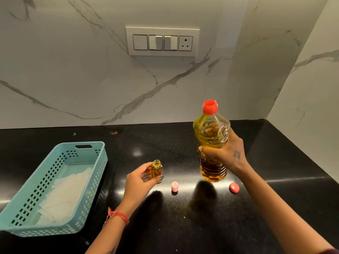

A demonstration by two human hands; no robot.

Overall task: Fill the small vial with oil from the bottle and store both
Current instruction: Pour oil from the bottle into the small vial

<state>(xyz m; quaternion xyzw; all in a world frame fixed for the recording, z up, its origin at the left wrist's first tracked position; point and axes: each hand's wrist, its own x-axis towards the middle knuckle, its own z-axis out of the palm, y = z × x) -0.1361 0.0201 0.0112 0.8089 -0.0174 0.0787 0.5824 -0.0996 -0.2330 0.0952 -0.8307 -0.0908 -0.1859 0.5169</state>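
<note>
the left grip (141, 177) pinches the uncapped, oil-filled vial (157, 171) at 7 o'clock of the bottle (211, 143), which the right grip (224, 154) wraps, open-necked, above the tabletop (183, 226). either could slop oil if tilted before its cap (174, 186) or red cap (234, 187) goes on.

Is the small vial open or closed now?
Open. The vial, pinched by the left hand, shows a bare mouth, and a small pink cap lies on the counter beside it.

Black polished tabletop (183, 226), meeting marble-veined wall (73, 79) at the far edge. White switch panel (162, 41) on wall: switches plus one socket. Orange-brown smear (114, 132) near the tabletop's far edge.
</note>
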